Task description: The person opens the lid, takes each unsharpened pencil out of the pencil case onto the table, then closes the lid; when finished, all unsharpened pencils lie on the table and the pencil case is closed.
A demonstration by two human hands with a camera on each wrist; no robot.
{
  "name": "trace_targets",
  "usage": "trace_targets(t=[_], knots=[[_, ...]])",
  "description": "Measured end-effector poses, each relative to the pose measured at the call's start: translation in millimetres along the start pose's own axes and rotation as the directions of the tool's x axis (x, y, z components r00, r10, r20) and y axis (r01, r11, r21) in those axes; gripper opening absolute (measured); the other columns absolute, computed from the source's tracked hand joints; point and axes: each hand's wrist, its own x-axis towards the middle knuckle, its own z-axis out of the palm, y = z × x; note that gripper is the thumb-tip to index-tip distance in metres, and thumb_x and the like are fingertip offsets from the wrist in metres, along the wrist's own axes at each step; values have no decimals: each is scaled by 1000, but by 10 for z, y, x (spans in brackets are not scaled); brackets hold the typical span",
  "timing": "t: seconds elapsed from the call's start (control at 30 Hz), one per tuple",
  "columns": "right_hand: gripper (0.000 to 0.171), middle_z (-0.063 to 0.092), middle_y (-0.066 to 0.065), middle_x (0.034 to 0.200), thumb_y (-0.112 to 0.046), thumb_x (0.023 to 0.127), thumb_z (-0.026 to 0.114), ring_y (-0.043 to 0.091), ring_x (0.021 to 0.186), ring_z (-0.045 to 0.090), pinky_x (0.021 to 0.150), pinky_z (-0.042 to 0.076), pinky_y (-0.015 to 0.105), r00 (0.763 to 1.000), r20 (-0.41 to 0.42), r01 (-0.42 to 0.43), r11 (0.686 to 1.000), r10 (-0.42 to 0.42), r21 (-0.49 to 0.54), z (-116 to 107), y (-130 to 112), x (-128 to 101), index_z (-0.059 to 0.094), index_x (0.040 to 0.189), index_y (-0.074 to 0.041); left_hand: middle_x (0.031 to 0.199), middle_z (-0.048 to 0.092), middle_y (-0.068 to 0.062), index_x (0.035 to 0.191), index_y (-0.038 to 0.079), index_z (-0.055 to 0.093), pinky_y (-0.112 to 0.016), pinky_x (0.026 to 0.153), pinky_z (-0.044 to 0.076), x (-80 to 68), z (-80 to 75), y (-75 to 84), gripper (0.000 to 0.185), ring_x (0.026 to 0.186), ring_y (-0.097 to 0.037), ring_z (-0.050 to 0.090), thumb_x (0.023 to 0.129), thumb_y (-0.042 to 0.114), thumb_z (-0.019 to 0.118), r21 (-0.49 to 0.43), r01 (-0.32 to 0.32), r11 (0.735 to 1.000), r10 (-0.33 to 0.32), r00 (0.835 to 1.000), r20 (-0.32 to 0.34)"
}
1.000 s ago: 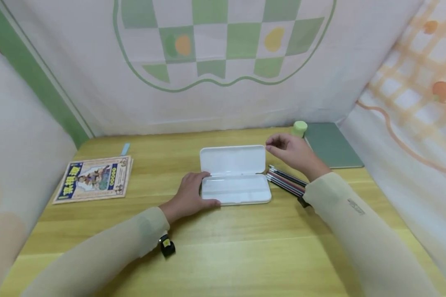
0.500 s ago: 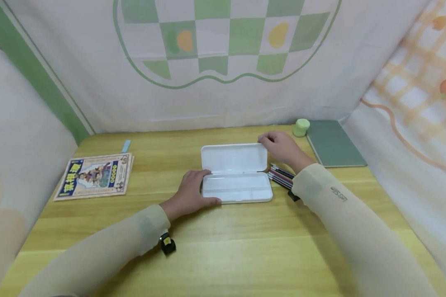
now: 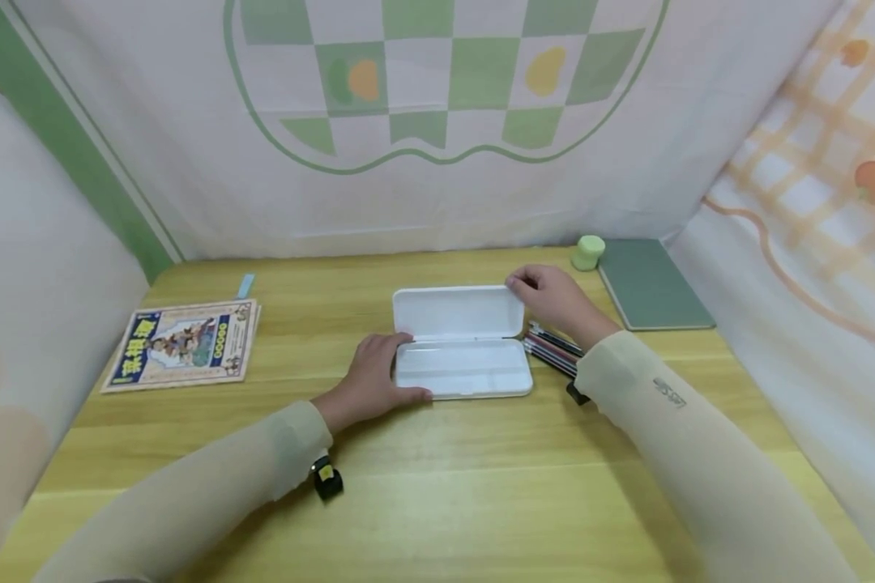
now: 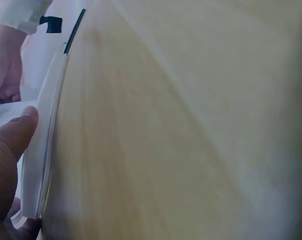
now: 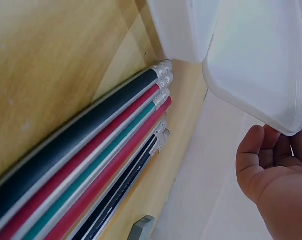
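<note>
A white pencil case [image 3: 463, 371] lies on the wooden table with its hinged lid [image 3: 458, 312] raised. My left hand [image 3: 372, 379] grips the case's left end, thumb along the front edge and fingers around the back. In the left wrist view the thumb [image 4: 16, 131] presses on the white front wall. At the lid's upper right corner, my right hand [image 3: 554, 301] holds the rim with curled fingers, as the right wrist view also shows. Several pencils [image 5: 103, 150] with dark, red and green barrels lie side by side just right of the case, partly under the right wrist.
A comic-style booklet stack [image 3: 182, 344] lies at the left, with a light blue strip [image 3: 245, 286] behind it. A green notebook [image 3: 656, 283] and a small pale green round container [image 3: 588, 253] are at the back right. A patterned cloth wall [image 3: 437, 202] bounds the table's rear.
The right hand has moved left from beside the lid and taken hold of its upper right corner. The left hand keeps its grip, and the lid's angle looks much the same.
</note>
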Motion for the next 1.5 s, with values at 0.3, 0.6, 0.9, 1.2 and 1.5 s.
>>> trace_targets(t=[0.3,0.6,0.9,1.2,1.5], knots=[[42,65,11,116,-45,110,48,27,99,57,84,50,43,998,-33,52,998,-51,19,13,107,-190,65,127,-10,132,49,-12,134,4,45,-45,111,40,-5,94,5,100,124,-29,45,65,56,96,-130,65,989,-76,993,-87],[18,70,2,107,-31,106,62,20,98,64,86,55,43,963,18,271,962,-271,-27,15,234,-526,70,108,-15,138,52,-10,157,4,29,-47,116,38,14,87,41,125,131,-28,46,65,53,97,-168,74,983,-88,993,-78],[61,56,15,142,-31,93,80,33,133,52,111,42,55,898,230,422,882,-376,-209,228,358,-625,58,141,-1,149,50,-9,156,9,39,-50,117,32,27,33,-71,114,137,-30,39,69,59,92,-20,-25,999,25,999,-24],[81,46,21,154,-35,91,81,38,142,44,116,37,54,910,304,374,872,-281,-315,328,265,-580,45,153,4,156,43,-11,161,13,34,-54,119,27,21,50,-106,109,145,-33,31,80,72,76,-9,-6,1000,6,1000,14],[81,46,23,153,-30,89,83,40,140,46,116,38,53,922,292,350,871,-255,-345,318,170,-579,46,150,7,155,44,-10,159,11,35,-50,120,27,76,45,-70,106,143,-31,33,81,70,77,25,-13,1000,13,1000,11]])
